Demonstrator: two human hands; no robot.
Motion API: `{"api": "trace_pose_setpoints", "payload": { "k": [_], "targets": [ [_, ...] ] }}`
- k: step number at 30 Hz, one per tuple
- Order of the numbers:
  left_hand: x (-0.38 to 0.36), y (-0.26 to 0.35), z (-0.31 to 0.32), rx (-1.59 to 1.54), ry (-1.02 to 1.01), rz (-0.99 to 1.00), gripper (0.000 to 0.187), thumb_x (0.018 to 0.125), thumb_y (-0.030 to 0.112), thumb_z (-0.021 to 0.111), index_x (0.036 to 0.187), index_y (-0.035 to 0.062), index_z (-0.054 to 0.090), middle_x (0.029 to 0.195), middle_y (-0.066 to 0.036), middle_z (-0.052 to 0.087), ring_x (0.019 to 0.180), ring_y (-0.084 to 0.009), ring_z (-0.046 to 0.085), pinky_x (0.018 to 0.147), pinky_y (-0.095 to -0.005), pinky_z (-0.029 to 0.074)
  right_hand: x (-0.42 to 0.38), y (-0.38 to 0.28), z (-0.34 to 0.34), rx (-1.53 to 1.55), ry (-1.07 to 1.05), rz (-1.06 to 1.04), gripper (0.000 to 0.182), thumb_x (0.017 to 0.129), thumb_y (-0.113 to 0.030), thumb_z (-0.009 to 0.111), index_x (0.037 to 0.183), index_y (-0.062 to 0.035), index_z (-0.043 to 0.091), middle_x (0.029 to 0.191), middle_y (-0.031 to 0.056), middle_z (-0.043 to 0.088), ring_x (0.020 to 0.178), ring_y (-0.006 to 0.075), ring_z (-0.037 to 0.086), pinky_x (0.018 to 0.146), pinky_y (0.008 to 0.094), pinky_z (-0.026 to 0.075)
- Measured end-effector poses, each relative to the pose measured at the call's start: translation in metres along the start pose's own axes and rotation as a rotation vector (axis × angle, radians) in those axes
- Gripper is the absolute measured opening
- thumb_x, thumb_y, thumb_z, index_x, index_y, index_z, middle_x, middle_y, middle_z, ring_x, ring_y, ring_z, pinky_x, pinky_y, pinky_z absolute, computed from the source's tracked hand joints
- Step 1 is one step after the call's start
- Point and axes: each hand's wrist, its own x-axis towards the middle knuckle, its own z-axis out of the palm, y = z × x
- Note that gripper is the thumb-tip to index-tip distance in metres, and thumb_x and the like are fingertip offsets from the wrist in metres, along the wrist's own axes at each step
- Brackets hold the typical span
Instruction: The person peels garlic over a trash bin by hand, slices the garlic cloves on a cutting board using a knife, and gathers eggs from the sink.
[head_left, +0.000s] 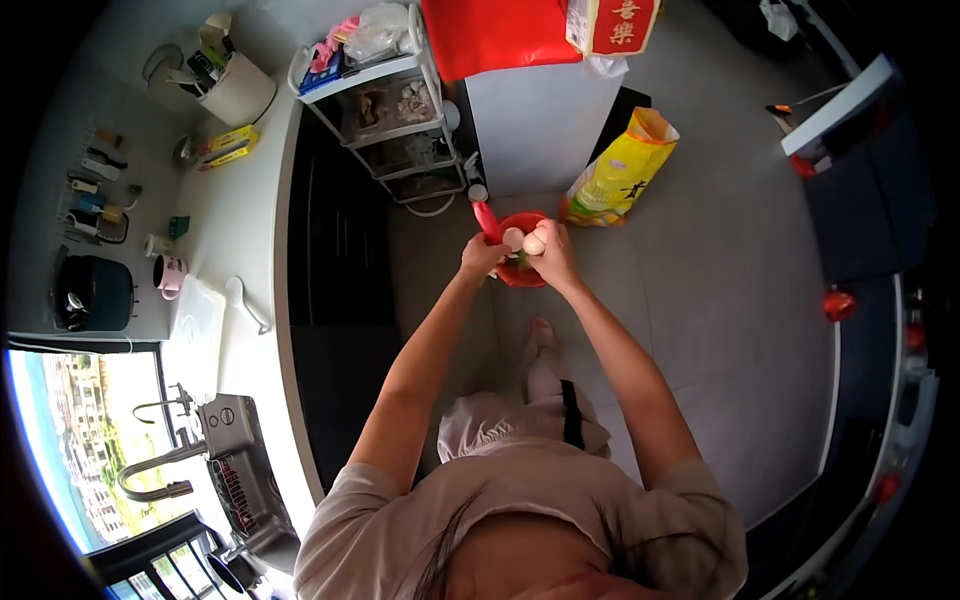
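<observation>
Over a red bin (522,277) on the floor, both of my hands are held close together. My left hand (482,257) grips a pale rounded piece that looks like an eggshell (513,239), beside a red-pink handle (486,220) rising at the bin's left rim. In my right hand (556,257) is a second pale shell piece (533,244), pinched by the fingers. The two pieces are side by side. Some green and pale scraps show inside the bin below; the rest of its contents is hidden by my hands.
A yellow bag (622,172) stands right of the bin. Behind is a white shelf cart (395,130). The counter (235,220) runs along the left, with a white spoon (245,305), a pink mug (169,276) and a sink (235,425).
</observation>
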Motion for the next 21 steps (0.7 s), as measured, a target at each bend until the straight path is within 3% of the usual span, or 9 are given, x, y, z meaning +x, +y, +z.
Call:
{"api": "trace_pose_setpoints", "payload": {
  "k": [3,6,7,10,11,13,17,20,21],
  "targets": [
    [0.038,0.006,0.02,-0.31,-0.05,-0.138,0.041,0.084,0.019,0.07,0.119,0.0049,0.055,0.097,-0.008,0.066,0.077,-0.0169,0.063,0.062,-0.0307,0.053,0.034,0.043,0.004,0.008,-0.195,0.153,0.084,0.061,0.002,0.078,0.135,-0.0059,0.04,0.128,0.022,0.048,0.122,0.0406,0.048,0.102,0.0435,0.043],
    [0.058,0.022,0.027,-0.254,-0.028,-0.249,0.041,0.087,0.02,0.066,0.124,0.007,0.053,0.115,-0.01,0.06,0.093,-0.0217,0.062,0.078,-0.0366,0.056,0.056,0.081,0.009,-0.004,-0.349,0.222,0.091,0.061,0.002,0.078,0.141,-0.0019,0.034,0.134,0.0228,0.046,0.127,0.0396,0.045,0.106,0.043,0.04],
    [0.049,0.038,0.028,-0.303,-0.04,-0.215,0.036,0.089,0.021,0.063,0.122,0.0087,0.054,0.112,-0.01,0.058,0.089,-0.0223,0.062,0.076,-0.0357,0.056,0.06,0.1,0.017,-0.017,-0.297,0.216,0.09,0.062,-0.003,0.081,0.14,0.0,0.038,0.125,0.0183,0.055,0.12,0.0332,0.053,0.1,0.0415,0.045],
    [0.063,0.053,0.03,-0.277,-0.065,-0.265,0.039,0.089,0.019,0.062,0.126,0.0105,0.053,0.105,-0.008,0.058,0.087,-0.0199,0.06,0.07,-0.0344,0.055,0.075,0.146,0.043,0.013,-0.264,0.181,0.086,0.063,-0.002,0.08,0.139,-0.001,0.04,0.126,0.0181,0.055,0.119,0.0338,0.054,0.101,0.0416,0.045],
    [0.079,0.035,0.027,-0.453,-0.213,-0.222,0.039,0.09,0.015,0.06,0.129,0.0119,0.053,0.089,-0.002,0.056,0.075,-0.0142,0.055,0.059,-0.0312,0.049,0.078,0.155,0.044,0.036,-0.308,0.224,0.085,0.064,0.001,0.077,0.14,0.0001,0.038,0.13,0.0195,0.052,0.123,0.0345,0.051,0.104,0.0413,0.043],
    [0.085,0.028,0.027,-0.481,-0.195,-0.262,0.035,0.091,0.011,0.058,0.125,0.0124,0.055,0.079,0.001,0.053,0.067,-0.0111,0.05,0.054,-0.0295,0.043,0.091,0.148,0.039,0.079,-0.378,0.305,0.083,0.067,0.005,0.07,0.142,0.0023,0.034,0.138,0.0223,0.047,0.132,0.0359,0.044,0.109,0.0406,0.037],
    [0.08,0.071,0.037,-0.362,0.035,-0.325,0.023,0.092,0.006,0.053,0.115,0.0111,0.057,0.073,0.002,0.049,0.06,-0.0094,0.047,0.051,-0.0269,0.04,0.112,0.088,0.004,-0.005,-0.371,0.305,0.073,0.072,0.003,0.066,0.139,0.0007,0.039,0.132,0.0205,0.054,0.126,0.0357,0.05,0.106,0.0408,0.041],
    [0.104,0.041,0.032,-0.407,-0.056,-0.244,0.027,0.094,0.006,0.052,0.12,0.0093,0.056,0.084,-0.001,0.054,0.074,-0.011,0.056,0.061,-0.0244,0.046,0.117,0.112,0.019,-0.096,-0.322,0.209,0.069,0.073,0.002,0.067,0.138,0.0005,0.042,0.129,0.0214,0.056,0.123,0.0362,0.053,0.105,0.0418,0.042],
    [0.126,0.007,0.033,-0.23,-0.106,0.115,0.029,0.093,0.005,0.053,0.122,0.0087,0.056,0.087,-0.001,0.055,0.078,-0.011,0.057,0.063,-0.0238,0.047,0.117,0.116,0.02,-0.076,-0.324,0.223,0.07,0.074,0.001,0.068,0.139,-0.0015,0.042,0.13,0.0211,0.055,0.122,0.0363,0.052,0.102,0.0428,0.044]
  ]
}}
